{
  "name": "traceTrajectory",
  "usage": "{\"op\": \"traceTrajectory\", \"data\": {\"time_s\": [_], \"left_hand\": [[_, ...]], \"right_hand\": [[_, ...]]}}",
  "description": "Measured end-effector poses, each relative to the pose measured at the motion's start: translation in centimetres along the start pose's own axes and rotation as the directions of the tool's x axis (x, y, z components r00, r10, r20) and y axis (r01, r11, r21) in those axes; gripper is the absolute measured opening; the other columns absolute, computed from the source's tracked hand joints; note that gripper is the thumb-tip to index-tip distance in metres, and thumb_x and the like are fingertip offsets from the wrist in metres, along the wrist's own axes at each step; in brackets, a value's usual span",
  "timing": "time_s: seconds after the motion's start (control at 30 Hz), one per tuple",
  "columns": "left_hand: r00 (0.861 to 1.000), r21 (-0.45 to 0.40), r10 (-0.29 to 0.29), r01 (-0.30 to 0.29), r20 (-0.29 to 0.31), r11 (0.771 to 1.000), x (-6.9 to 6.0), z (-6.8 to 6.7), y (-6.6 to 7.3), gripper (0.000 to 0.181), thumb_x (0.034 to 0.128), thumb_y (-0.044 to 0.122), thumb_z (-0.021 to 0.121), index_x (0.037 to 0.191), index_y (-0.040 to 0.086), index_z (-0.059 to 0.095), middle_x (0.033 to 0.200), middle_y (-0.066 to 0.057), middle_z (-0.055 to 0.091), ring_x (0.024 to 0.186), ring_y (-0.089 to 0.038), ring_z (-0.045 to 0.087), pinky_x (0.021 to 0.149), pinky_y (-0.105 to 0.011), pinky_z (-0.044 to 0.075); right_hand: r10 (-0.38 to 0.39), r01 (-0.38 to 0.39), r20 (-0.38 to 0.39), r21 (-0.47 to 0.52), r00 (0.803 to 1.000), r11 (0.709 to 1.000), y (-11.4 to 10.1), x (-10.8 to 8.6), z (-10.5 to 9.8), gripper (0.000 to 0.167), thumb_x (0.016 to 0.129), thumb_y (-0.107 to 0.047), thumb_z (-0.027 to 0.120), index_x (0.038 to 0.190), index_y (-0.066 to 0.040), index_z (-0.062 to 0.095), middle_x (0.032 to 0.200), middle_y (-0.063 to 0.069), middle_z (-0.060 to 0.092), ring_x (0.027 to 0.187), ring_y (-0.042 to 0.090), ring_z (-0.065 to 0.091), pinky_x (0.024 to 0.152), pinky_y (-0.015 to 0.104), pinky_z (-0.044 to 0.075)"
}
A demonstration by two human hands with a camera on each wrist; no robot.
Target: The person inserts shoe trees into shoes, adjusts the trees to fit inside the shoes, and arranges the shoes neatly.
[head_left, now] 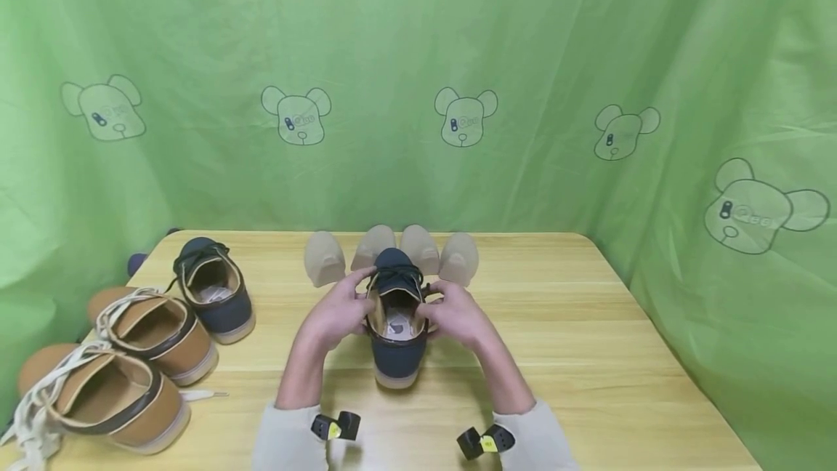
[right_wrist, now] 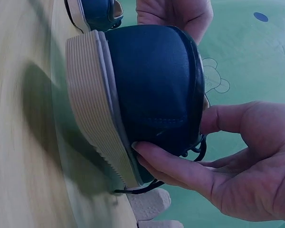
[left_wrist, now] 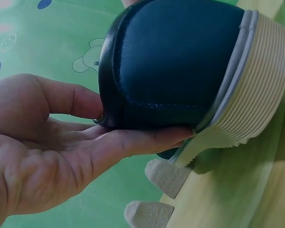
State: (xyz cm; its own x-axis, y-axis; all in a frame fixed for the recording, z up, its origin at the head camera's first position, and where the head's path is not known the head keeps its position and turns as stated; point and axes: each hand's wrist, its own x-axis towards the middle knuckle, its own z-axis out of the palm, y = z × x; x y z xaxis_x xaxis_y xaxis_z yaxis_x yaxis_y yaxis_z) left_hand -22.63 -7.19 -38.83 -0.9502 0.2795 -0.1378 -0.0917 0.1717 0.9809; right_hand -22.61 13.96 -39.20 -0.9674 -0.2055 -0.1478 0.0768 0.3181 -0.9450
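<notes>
A dark blue lace-up shoe point(head_left: 400, 358) with a pale ribbed sole is held between both hands at the middle of the table, its toe facing away and its heel toward me. On its left side my left hand point(head_left: 339, 311) grips it, thumb at the collar and fingers along the outer side. My right hand point(head_left: 456, 313) holds the opposite side the same way, thumb at the opening. Both wrist views show the blue heel point(left_wrist: 175, 61) and the ribbed sole point(right_wrist: 92, 90) close up. A dark lace point(right_wrist: 147, 188) hangs near the right fingers.
Several pale toe-shaped inserts point(head_left: 325, 259) stand in a row behind the shoe. At the left are another blue shoe point(head_left: 229, 317) and two brown shoes, one farther point(head_left: 186, 355) and one nearer point(head_left: 153, 420), with white laces point(head_left: 55, 391). Green curtains point(head_left: 392, 180) surround the wooden table point(head_left: 556, 355).
</notes>
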Motion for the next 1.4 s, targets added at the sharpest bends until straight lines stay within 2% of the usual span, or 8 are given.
{"op": "traceTrajectory", "data": {"time_s": [0.17,0.37,0.6,0.83,0.9,0.97,1.1,1.4], "left_hand": [[1.0,0.017,-0.009,0.009,0.006,1.0,0.4,0.1,-0.5,0.075,0.0874,-0.009,0.047,0.159,0.007,0.03,0.114,-0.029,0.064,0.082,-0.024,0.062,0.06,-0.031,0.055],[0.999,0.003,-0.008,0.008,0.032,1.0,0.8,0.1,-1.0,0.076,0.0868,-0.009,0.047,0.159,0.005,0.028,0.116,-0.03,0.062,0.088,-0.028,0.064,0.065,-0.035,0.059],[0.999,0.063,-0.035,0.032,0.042,0.997,0.8,-0.2,-1.4,0.078,0.0855,-0.008,0.049,0.159,0.008,0.029,0.108,-0.027,0.066,0.057,-0.015,0.05,0.055,-0.029,0.049],[0.994,0.047,-0.036,0.031,0.105,0.998,1.0,0.0,-1.5,0.08,0.0861,-0.007,0.049,0.161,0.005,0.023,0.086,-0.012,0.06,0.051,-0.01,0.041,0.056,-0.027,0.048],[0.993,0.044,-0.038,0.033,0.108,0.998,1.0,0.0,-1.5,0.08,0.0859,-0.007,0.049,0.161,0.004,0.022,0.092,-0.016,0.063,0.053,-0.011,0.045,0.057,-0.028,0.049],[0.993,0.034,-0.036,0.032,0.11,0.999,1.0,0.0,-1.5,0.08,0.0863,-0.007,0.049,0.161,0.002,0.022,0.109,-0.024,0.066,0.06,-0.015,0.056,0.061,-0.032,0.056],[0.991,0.019,-0.024,0.022,0.132,1.0,1.1,-0.1,-1.5,0.078,0.0868,-0.008,0.049,0.16,-0.001,0.022,0.142,-0.035,0.052,0.088,-0.029,0.07,0.072,-0.039,0.062],[0.992,0.028,-0.025,0.021,0.127,0.999,0.9,-0.2,-1.7,0.078,0.0878,-0.008,0.05,0.16,0.0,0.021,0.147,-0.036,0.047,0.096,-0.033,0.069,0.076,-0.042,0.062]], "right_hand": [[0.012,-0.012,0.044,0.012,0.999,1.0,0.2,0.2,-0.2,0.057,0.085,0.004,0.056,0.14,0.013,0.047,0.103,0.035,0.068,0.092,0.041,0.072,0.069,0.045,0.064],[0.014,-0.016,0.077,0.015,0.997,1.0,0.4,0.3,-0.4,0.06,0.086,0.004,0.055,0.143,0.015,0.042,0.099,0.034,0.068,0.087,0.038,0.071,0.068,0.046,0.064],[0.035,-0.038,0.115,0.021,0.993,0.999,0.8,0.5,-0.5,0.066,0.083,0.004,0.06,0.145,0.014,0.04,0.098,0.034,0.069,0.079,0.032,0.072,0.068,0.047,0.063],[0.036,-0.038,0.131,0.015,0.991,0.999,1.3,0.7,-1.0,0.066,0.082,0.005,0.061,0.145,0.012,0.042,0.099,0.036,0.069,0.085,0.038,0.072,0.071,0.049,0.063],[0.035,-0.038,0.145,0.019,0.989,0.999,1.4,0.7,-1.2,0.068,0.082,0.003,0.063,0.146,0.011,0.041,0.102,0.037,0.068,0.088,0.04,0.073,0.072,0.049,0.063],[0.028,-0.032,0.161,0.025,0.987,0.999,1.5,0.7,-1.4,0.07,0.083,0.003,0.064,0.147,0.011,0.039,0.105,0.038,0.068,0.091,0.041,0.072,0.073,0.048,0.063],[0.019,-0.027,0.18,0.041,0.983,0.999,1.6,0.6,-1.6,0.072,0.084,0.002,0.065,0.149,0.011,0.036,0.108,0.039,0.067,0.093,0.04,0.072,0.073,0.047,0.063],[0.015,-0.025,0.21,0.049,0.978,0.998,1.8,0.8,-1.6,0.071,0.085,0.002,0.067,0.149,0.011,0.036,0.11,0.039,0.067,0.094,0.038,0.073,0.075,0.048,0.063]]}}
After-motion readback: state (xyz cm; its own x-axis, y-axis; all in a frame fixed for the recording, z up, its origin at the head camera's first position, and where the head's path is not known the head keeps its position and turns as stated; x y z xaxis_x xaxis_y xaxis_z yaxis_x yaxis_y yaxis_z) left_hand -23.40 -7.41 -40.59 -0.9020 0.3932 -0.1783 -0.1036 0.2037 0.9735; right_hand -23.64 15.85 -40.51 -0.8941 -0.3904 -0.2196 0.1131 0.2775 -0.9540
